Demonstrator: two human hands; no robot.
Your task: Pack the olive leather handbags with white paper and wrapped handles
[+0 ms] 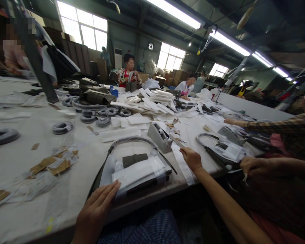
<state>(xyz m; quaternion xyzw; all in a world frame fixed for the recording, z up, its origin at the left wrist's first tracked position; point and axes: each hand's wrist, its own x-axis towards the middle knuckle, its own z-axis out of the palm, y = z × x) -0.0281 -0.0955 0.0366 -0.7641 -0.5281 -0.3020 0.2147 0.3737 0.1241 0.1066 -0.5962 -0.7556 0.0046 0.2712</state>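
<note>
On the table edge in front of me lies a dark olive handbag (147, 180) with its handle (132, 139) arched up and wrapped in clear film. White padding (139, 171) covers its front, and a dark rolled piece (135, 160) rests behind that. My left hand (101, 200) lies flat with fingers stretched on the bag's lower left corner. To the right, my right hand (191, 159) is closed in a pinch on a pale strip of tape (176, 140), which runs from the grey tape dispenser (159, 137) just behind the bag.
Wrapped handle coils (62, 127) and a pile of white foam sheets (155, 101) lie farther back. Brown paper tags (51, 162) are scattered at left. A co-worker's hand (254, 166) is close on my right, beside another bag (221, 152). A metal post (38, 57) rises at left.
</note>
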